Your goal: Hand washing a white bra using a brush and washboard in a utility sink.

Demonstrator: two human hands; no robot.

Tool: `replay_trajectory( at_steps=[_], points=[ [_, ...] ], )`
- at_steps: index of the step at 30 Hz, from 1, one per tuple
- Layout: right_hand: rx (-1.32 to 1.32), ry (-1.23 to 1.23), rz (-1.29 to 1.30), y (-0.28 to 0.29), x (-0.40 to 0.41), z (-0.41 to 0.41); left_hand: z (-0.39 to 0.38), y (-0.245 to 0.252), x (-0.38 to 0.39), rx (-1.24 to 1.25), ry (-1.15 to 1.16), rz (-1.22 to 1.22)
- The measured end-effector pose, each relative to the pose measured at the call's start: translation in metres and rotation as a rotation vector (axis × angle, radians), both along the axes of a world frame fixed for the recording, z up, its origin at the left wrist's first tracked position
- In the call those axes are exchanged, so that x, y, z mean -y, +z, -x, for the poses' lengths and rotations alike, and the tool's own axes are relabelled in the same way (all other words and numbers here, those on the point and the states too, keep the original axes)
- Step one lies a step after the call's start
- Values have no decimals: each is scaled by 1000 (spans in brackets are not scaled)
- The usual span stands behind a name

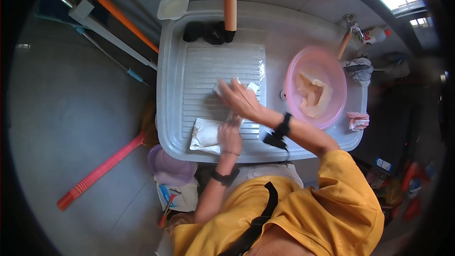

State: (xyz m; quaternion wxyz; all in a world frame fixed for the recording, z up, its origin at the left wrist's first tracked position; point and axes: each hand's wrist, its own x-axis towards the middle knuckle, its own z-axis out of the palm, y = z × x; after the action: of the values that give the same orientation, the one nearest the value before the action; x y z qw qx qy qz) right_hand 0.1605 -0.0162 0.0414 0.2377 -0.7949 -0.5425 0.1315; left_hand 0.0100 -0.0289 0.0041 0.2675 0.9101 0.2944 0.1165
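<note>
A white cloth [207, 133] lies over the ribbed washboard [202, 81] of a grey laundry sink [164, 96]. My left hand [230, 137] is closed on the cloth near the sink's front edge. Farther in, my right hand [240, 100] grips another part of the white fabric, whose corners show around the fingers. Both hands are blurred. Whether the fabric is one piece or two is hidden under them. Black wristbands circle both wrists, and a small black object [275, 141] hangs by the right one.
A pink basin [289, 89] holding pale cloth stands in the sink's right half. Dark bundled items [206, 32] lie at the back left, beside a brown pipe [230, 3]. A tap [352, 26], bottle [375, 36] and rags [358, 70] line the right side. A purple basin [170, 165] sits below left.
</note>
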Motion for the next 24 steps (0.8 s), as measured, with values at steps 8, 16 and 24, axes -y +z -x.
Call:
replay_trajectory(
  at_steps=[8, 16, 24],
  points=[
    [134, -150, -12, -32, -56, -6, -5, 8, 3, -35, -21, 18],
    [-965, -330, 31, -33, 14, -77, 0, 45, -30, 175, 89, 321],
    [-1379, -180, 104, 3, 74, -55, 88, 16, -95, -108, 445, 73]
  ],
)
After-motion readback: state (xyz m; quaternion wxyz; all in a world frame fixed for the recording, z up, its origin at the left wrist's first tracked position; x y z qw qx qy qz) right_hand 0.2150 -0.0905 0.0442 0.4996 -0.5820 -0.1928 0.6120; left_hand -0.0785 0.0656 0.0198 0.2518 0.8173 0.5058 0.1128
